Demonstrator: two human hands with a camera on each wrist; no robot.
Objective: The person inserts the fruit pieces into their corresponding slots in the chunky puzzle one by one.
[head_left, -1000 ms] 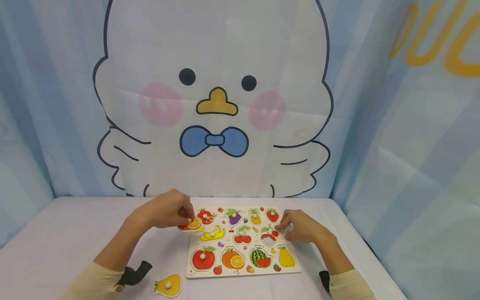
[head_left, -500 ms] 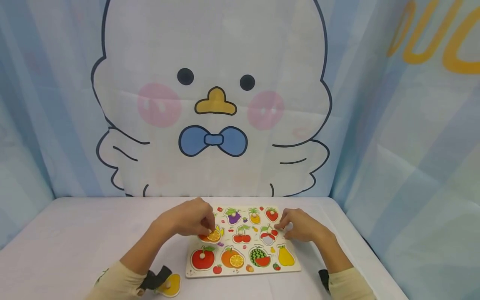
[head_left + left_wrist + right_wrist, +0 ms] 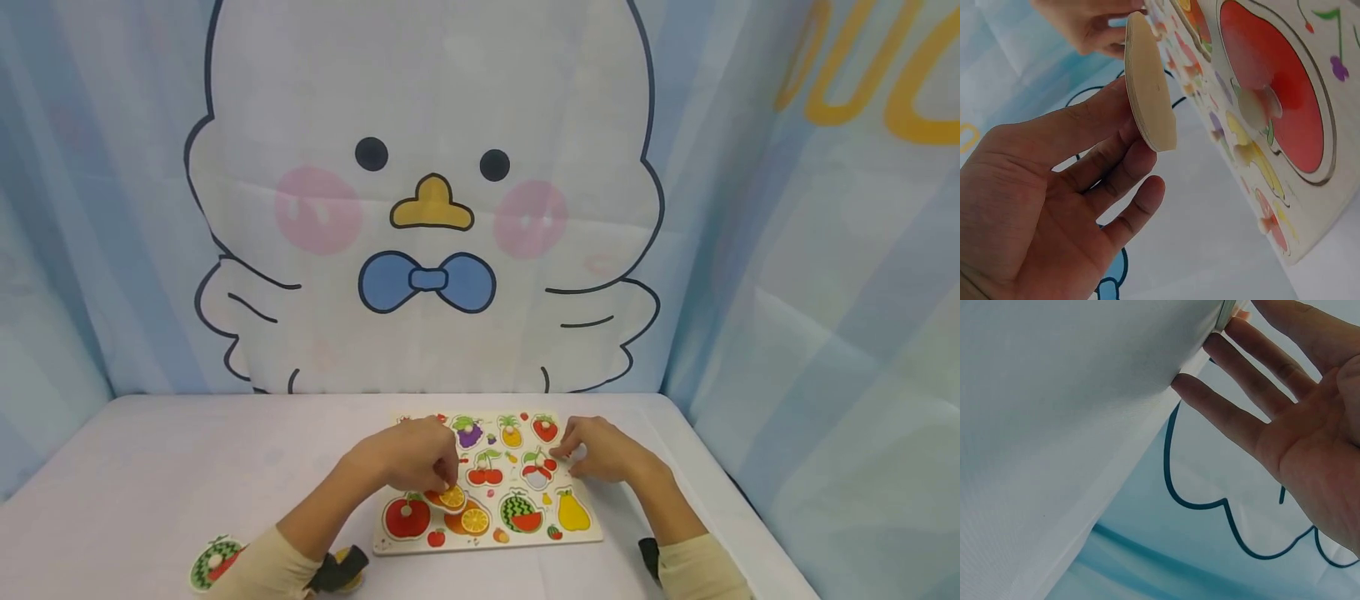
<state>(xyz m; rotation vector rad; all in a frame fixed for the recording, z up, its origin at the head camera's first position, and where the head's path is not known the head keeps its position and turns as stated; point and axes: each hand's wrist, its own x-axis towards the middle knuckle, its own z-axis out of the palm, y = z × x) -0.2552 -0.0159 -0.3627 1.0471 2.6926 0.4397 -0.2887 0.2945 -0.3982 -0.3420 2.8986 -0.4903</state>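
My left hand point(image 3: 420, 457) pinches an orange puzzle piece point(image 3: 452, 498) over the lower left of a wooden fruit puzzle board point(image 3: 543, 543). In the left wrist view the piece point(image 3: 1149, 87) stands tilted with its bare wood back showing; its knob is hidden by the fingers. The piece overlaps the board's printed orange picture point(image 3: 476, 522) in the head view, right beside the apple piece point(image 3: 406, 518). My right hand point(image 3: 603, 450) rests at the board's right edge near the cherry-like picture point(image 3: 537, 471), its fingers point(image 3: 1229, 415) fairly straight with tips at the edge and tabletop.
A watermelon piece point(image 3: 215, 563) lies on the white table point(image 3: 150, 467) left of my left sleeve. A yellow pear piece point(image 3: 351, 577) is mostly covered by the black wrist strap point(image 3: 339, 570). A curtain with a cartoon duck point(image 3: 427, 350) hangs behind the table.
My left hand has carried the orange piece from the board's upper left edge rightward and nearer, over the orange picture. The watermelon piece has come into view. The right hand stays put.
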